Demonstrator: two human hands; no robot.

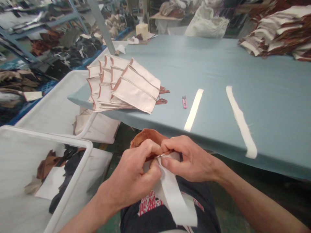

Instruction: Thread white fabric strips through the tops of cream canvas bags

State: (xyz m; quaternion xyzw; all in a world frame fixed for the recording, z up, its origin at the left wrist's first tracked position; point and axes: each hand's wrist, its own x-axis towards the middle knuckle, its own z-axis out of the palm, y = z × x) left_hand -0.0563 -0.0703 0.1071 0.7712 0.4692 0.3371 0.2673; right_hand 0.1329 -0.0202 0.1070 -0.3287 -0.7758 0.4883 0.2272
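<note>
Both of my hands meet in front of my body, just short of the table edge. My left hand (139,171) pinches the rim of a brown-and-white sewn fabric piece (145,136). Close beside it, my right hand (186,160) grips the same rim between thumb and fingers. A white strip (173,200) hangs down from between the two thumbs over my dark clothing. The fingers hide where strip and rim meet. On the table lie pink-handled thread snips (184,102), a short cream strip (194,110) and a longer frayed white strip (241,123).
A fanned stack of cream pieces with brown edging (138,85) lies on the blue-green table (209,61). White plastic bins (87,145) holding fabric scraps stand at the left. Another pile of brown and white pieces (279,32) sits far right, and a white sack (207,22) stands behind.
</note>
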